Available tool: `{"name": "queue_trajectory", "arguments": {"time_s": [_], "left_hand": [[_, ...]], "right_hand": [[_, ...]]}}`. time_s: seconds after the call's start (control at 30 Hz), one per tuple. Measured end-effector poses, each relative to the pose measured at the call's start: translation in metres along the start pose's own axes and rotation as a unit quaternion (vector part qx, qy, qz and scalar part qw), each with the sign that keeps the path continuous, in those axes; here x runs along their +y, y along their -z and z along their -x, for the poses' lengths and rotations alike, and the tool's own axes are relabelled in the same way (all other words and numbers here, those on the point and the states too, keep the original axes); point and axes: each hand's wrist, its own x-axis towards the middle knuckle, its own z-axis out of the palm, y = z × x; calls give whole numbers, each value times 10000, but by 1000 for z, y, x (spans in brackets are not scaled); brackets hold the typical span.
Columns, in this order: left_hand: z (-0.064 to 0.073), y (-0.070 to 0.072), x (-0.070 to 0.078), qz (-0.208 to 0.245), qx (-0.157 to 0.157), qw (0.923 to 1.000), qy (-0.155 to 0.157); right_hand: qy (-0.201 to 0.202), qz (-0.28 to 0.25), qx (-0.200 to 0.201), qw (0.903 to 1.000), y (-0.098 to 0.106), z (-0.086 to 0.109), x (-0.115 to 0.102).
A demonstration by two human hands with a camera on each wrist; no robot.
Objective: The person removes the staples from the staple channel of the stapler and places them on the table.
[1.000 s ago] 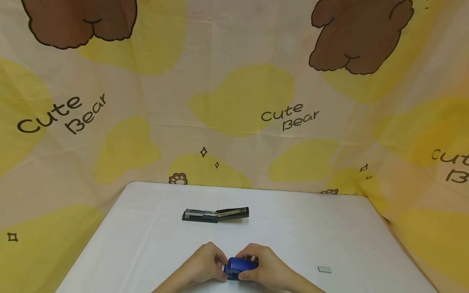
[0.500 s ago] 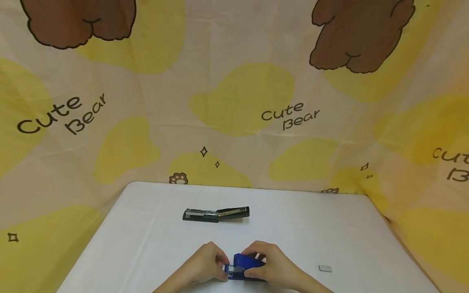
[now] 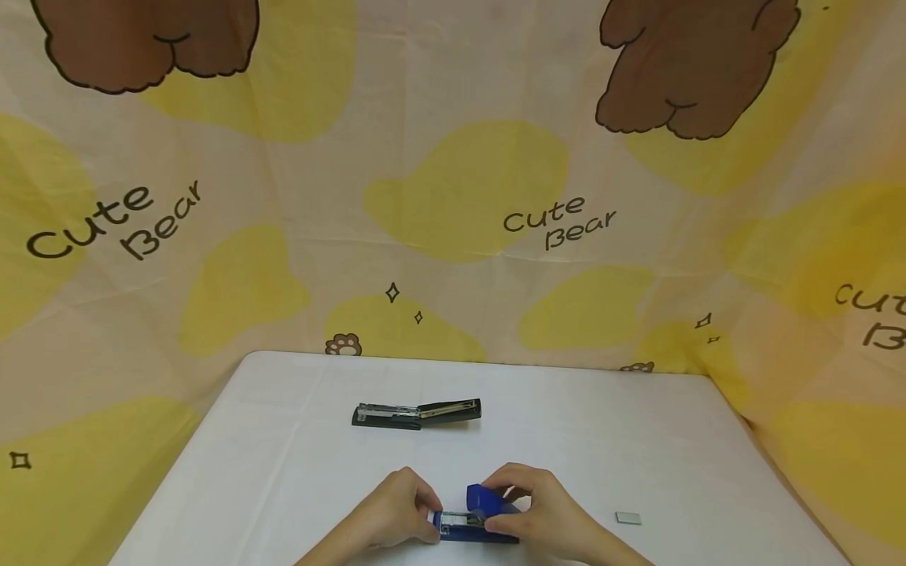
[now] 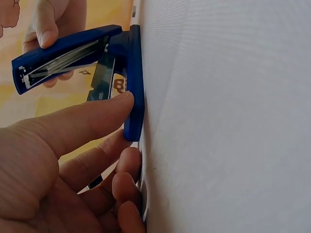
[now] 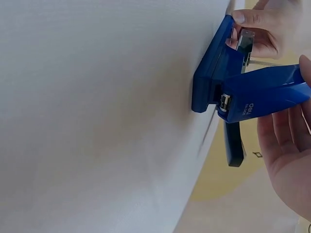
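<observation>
A blue stapler (image 3: 480,533) stands on the white table near its front, its top arm (image 4: 63,51) tilted up from the base. Under the raised arm the metal staple channel (image 4: 103,80) and a thin spring show in the left wrist view. My left hand (image 3: 399,507) pinches the front end of the base between thumb and fingers. With thumb and fingers on either side, my right hand (image 3: 541,511) grips the raised top arm. In the right wrist view the hinge end (image 5: 224,103) of the stapler faces the camera.
A black stapler (image 3: 418,414), spread wide, lies farther back on the white table (image 3: 602,440). To the right of my right hand sits a small grey strip of staples (image 3: 627,519). A patterned cloth (image 3: 439,196) hangs behind the table and at its sides.
The blue stapler's top arm has swung up and back to the right with my right hand, uncovering the staple channel. My left hand has kept its place at the front of the base.
</observation>
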Motion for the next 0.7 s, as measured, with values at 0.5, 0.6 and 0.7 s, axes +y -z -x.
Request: {"name": "queue_trajectory", "arguments": {"time_s": [0.5,0.6,0.7], "left_hand": [[2,0,1,33,62,9998,173],[1,-1,1,0,82,9998,153],[1,-2,0,-11,96,9999,74]], "right_hand": [[-164,96,308,9993,9,12,2],[-74,93,417,9991,11,17,4],[-131,69,496,9987,13,19,6]]}}
